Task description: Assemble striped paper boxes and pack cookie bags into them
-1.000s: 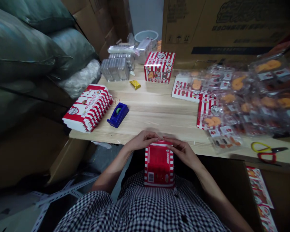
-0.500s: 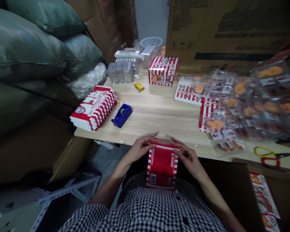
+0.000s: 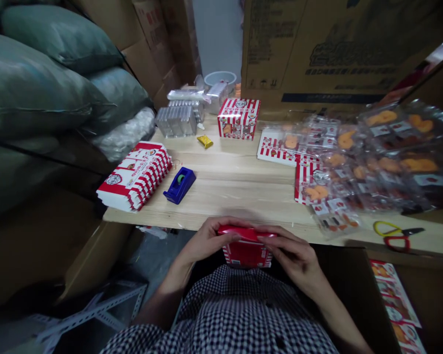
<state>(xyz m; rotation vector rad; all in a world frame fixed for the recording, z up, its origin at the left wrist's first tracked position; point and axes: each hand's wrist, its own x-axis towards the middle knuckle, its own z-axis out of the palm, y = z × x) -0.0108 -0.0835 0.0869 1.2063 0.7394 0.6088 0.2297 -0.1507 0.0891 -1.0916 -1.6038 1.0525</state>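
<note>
A red carton [image 3: 246, 253] with white-striped edges is between my hands, in front of the table's near edge. My left hand [image 3: 211, 240] grips its upper left corner, thumb on the near face and fingers behind. On the upper right corner, my right hand [image 3: 294, 251] closes in the same way. The carton's top flaps are folded part-way over, with a gap showing under them. Its far side is hidden. Ahead on the table lies a blue tape dispenser [image 3: 180, 186], beside a stack of flat red-and-white cartons [image 3: 135, 174].
A made-up striped box [image 3: 238, 119] stands at the back near a yellow packet [image 3: 205, 141] and clear plastic trays [image 3: 177, 120]. Bagged orange toy pieces [image 3: 358, 172] pile up on the right. Scissors [image 3: 397, 235] lie at the table's right front edge.
The carton has tipped, so its top faces me more. Its top flaps have come down, and both hands have closed on the upper corners.
</note>
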